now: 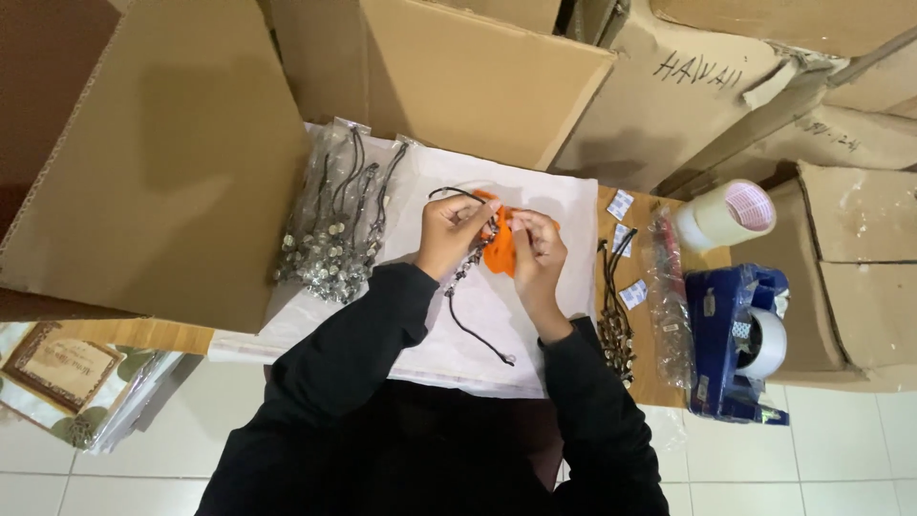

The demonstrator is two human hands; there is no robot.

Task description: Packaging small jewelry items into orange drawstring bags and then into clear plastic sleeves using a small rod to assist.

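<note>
Both hands pinch the cord necklace (468, 277) over the orange pouch (503, 250): left hand (447, 232) at nine o'clock, right hand (538, 250) at three; cord trails toward six.

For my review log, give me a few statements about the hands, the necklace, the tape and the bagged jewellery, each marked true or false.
1. Both hands, left hand and right hand, hold a dark cord necklace over the white sheet. True.
2. An orange piece sits between the hands. True.
3. The blue tape dispenser stands on the person's left. False: it is on the right, by the tape roll.
4. The clear bags of necklaces lie right of the hands. False: they lie to the left.
5. Cardboard boxes surround the work surface. True.
</note>
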